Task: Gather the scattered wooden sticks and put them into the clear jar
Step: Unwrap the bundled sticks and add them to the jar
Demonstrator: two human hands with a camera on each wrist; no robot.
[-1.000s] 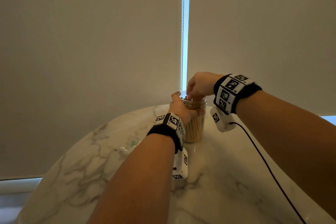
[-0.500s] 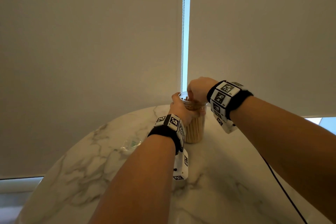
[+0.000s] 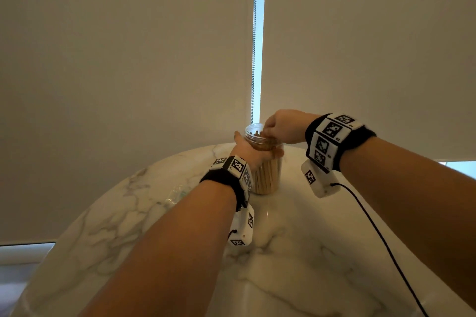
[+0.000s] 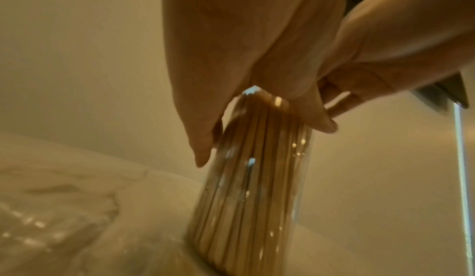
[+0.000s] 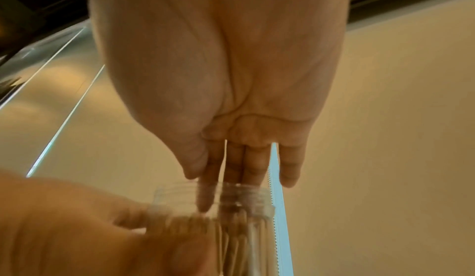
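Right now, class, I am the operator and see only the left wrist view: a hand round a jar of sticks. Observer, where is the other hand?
Observer: Head view: the right hand is above the clear jar, fingertips dipped into its mouth.
Operator: Gripping anything?
Observer: Right wrist view: its fingers are straight, pointing down; a held stick cannot be made out.
Operator: Lid on?
Observer: No, the threaded neck is open.

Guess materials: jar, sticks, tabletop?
Jar: clear, glossy, threaded neck; probably plastic, could be glass. Sticks: pale, matte, thin and straight; look like wood or bamboo. Tabletop: white with grey veining, polished and reflective; marble or imitation.
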